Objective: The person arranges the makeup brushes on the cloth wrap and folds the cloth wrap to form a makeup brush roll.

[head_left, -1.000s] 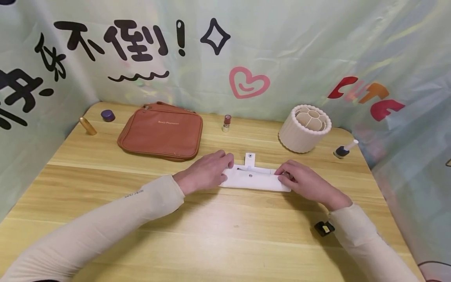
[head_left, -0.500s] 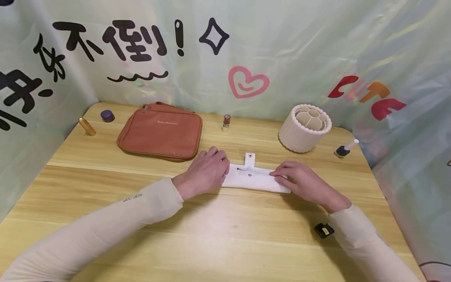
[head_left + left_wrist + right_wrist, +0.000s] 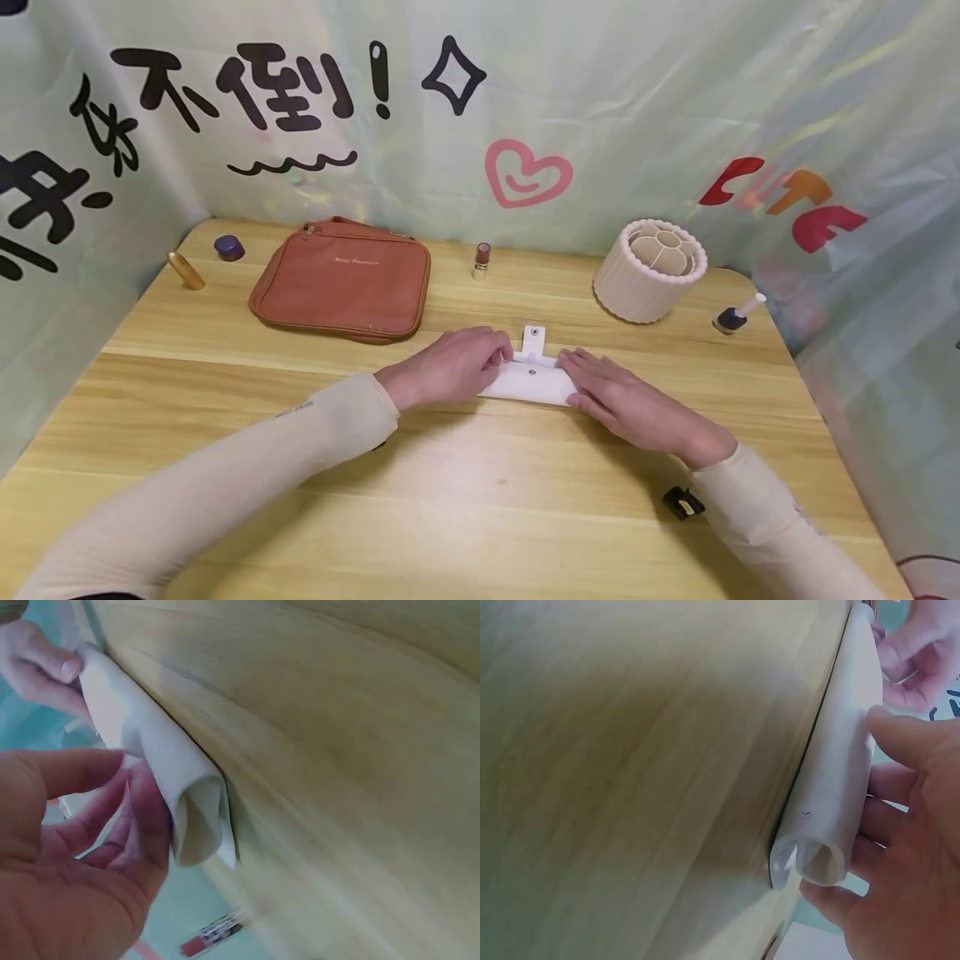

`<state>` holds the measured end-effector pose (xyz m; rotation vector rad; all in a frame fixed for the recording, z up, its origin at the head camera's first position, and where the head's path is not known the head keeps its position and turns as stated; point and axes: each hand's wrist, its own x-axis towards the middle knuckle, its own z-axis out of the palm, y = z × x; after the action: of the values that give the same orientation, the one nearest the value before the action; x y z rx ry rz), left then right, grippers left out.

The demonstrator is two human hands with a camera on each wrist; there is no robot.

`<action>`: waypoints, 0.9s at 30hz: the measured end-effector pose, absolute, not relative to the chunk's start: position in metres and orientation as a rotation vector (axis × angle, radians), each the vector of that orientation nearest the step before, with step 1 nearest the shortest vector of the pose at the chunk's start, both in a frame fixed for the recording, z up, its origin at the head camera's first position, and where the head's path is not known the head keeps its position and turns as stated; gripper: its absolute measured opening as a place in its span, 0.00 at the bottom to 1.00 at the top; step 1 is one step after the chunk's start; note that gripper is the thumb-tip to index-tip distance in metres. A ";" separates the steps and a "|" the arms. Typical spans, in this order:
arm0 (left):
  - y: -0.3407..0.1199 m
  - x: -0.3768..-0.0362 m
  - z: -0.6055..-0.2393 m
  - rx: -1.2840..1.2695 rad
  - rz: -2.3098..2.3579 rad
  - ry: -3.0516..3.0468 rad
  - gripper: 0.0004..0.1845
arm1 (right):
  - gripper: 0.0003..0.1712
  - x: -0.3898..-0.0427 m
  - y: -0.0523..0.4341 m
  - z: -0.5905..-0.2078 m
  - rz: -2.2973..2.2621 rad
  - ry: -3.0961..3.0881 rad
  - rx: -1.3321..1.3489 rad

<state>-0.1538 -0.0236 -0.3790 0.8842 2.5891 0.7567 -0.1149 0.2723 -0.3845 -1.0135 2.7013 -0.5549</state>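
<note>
My head camera looks down across the table (image 3: 480, 517) toward its far edge; both wrist cameras sit close, sharing the white rolled pouch (image 3: 534, 382).

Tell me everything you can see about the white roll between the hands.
The white roll looks like soft, thin fabric or leatherette, rolled loosely so its ends gape open. It lies flat on the wooden table, with a small snap tab sticking out behind. The left hand holds one end; the right hand rests on the other.

i see open table (image 3: 465, 500) in front of me; behind, the brown bag (image 3: 341, 279), lipstick (image 3: 482, 260) and ribbed holder (image 3: 649, 271) block passage.
</note>
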 end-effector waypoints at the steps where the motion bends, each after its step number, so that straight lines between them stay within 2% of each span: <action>1: -0.022 -0.156 -0.379 0.871 0.794 2.570 0.15 | 0.33 -0.115 0.272 -0.385 -0.556 2.696 -1.004; 8: -0.011 -0.175 -0.386 0.712 0.971 2.446 0.33 | 0.31 -0.119 0.278 -0.394 -0.578 2.710 -1.110; 14: -0.004 -0.183 -0.388 0.567 1.140 2.242 0.37 | 0.32 -0.121 0.280 -0.396 -0.597 2.695 -1.050; 17: -0.004 -0.186 -0.391 0.507 1.279 2.145 0.33 | 0.32 -0.120 0.277 -0.392 -0.599 2.675 -0.974; 22: -0.005 -0.186 -0.392 0.541 1.277 2.177 0.20 | 0.33 -0.121 0.277 -0.394 -0.666 2.668 -0.981; 27: -0.004 -0.183 -0.393 0.612 1.199 2.246 0.15 | 0.34 -0.125 0.280 -0.393 -0.762 2.586 -0.894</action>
<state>-0.1831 -0.0041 -0.3933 0.6116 2.2456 1.1988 -0.1246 0.2797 -0.3927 -0.8943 2.5864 -0.7621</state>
